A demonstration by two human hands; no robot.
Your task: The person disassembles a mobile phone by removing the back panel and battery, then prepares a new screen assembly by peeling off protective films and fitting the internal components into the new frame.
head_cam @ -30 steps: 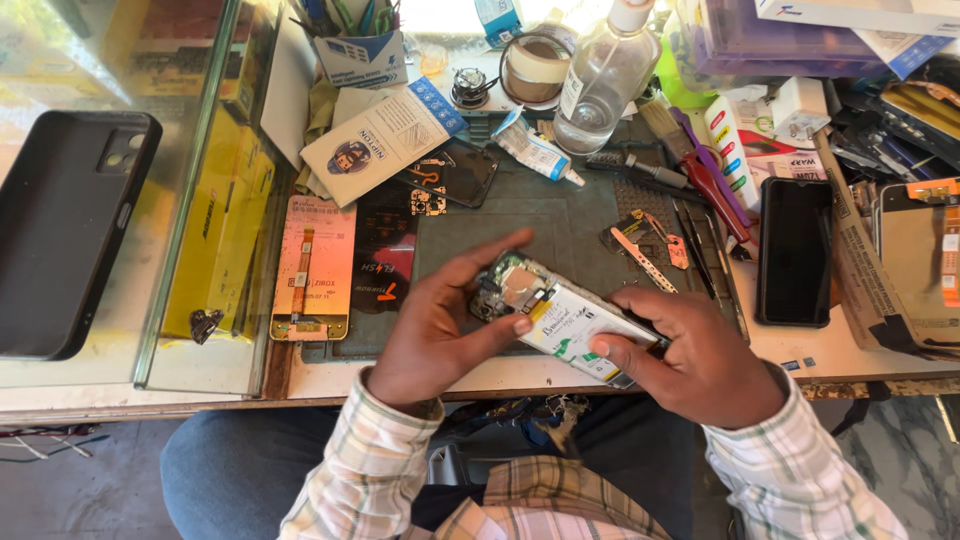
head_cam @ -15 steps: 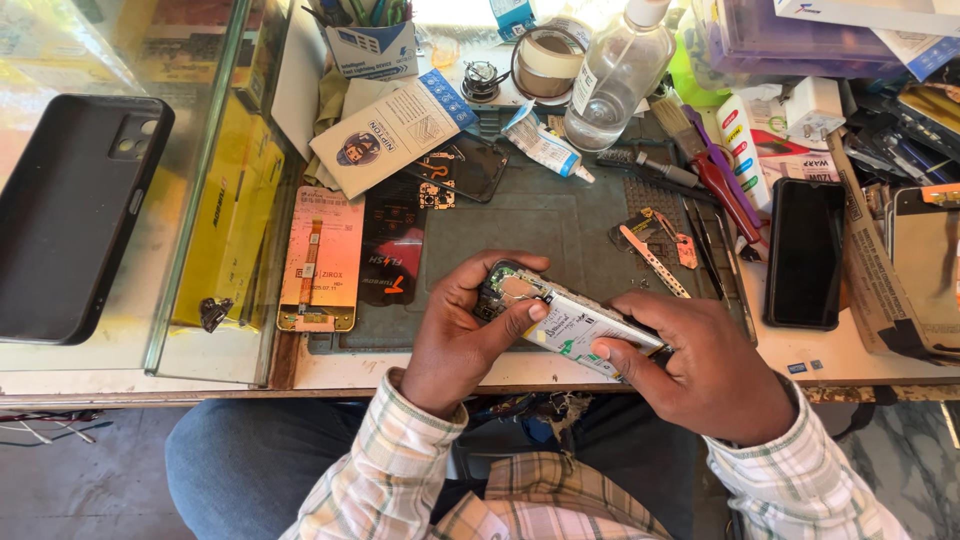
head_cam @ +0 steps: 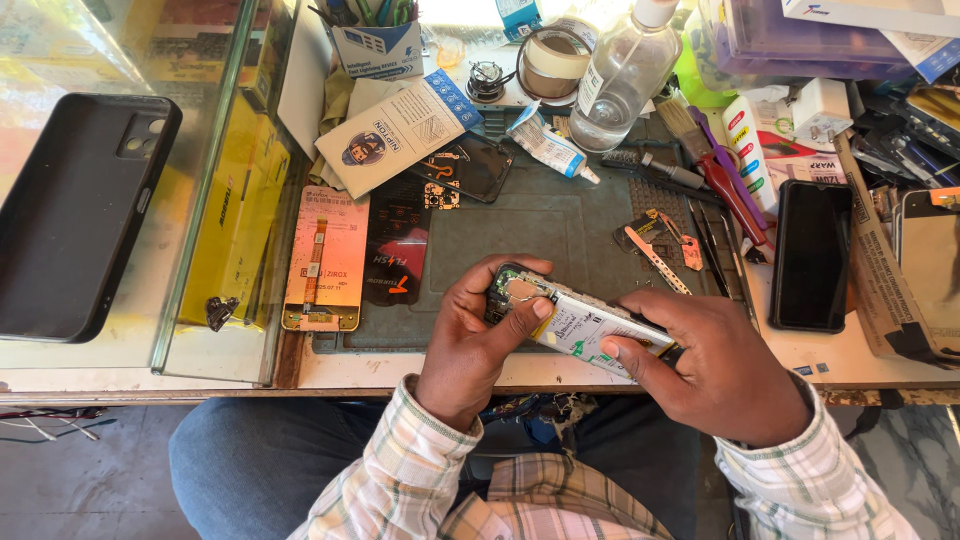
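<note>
Gripping: your left hand [head_cam: 470,345] clasped the camera end of the opened phone [head_cam: 575,325], thumb pressed on the exposed boards.
Right hand [head_cam: 725,365]: fingers closed round the lower end, forefinger on the white battery [head_cam: 590,330].
Position: you held the phone above the bench edge, over your lap, not on the grey mat [head_cam: 540,230].
Risk: thumb pressure could have bent a connector.
Risk: a slip could have dropped it past the edge.
Nearby: tweezers [head_cam: 655,260] lay loose beside it.

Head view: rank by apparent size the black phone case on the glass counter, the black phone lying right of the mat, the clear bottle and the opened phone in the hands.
1. black phone case, clearly largest.
2. black phone.
3. clear bottle and opened phone: alike, and the left hand and right hand cover part of the opened phone, so unranked.
</note>
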